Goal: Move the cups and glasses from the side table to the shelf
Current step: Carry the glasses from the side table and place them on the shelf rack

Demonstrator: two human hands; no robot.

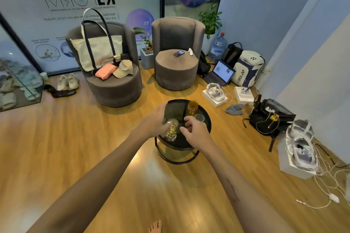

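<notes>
Left hand (155, 119) grips the upright clear glass (172, 129); right hand (195, 130), loosely curled and empty, sits nearer the amber glass (192, 107).

Glossy wood floor (56, 147), clear glass (172, 128), matt fabric armchairs (176, 58).
</notes>
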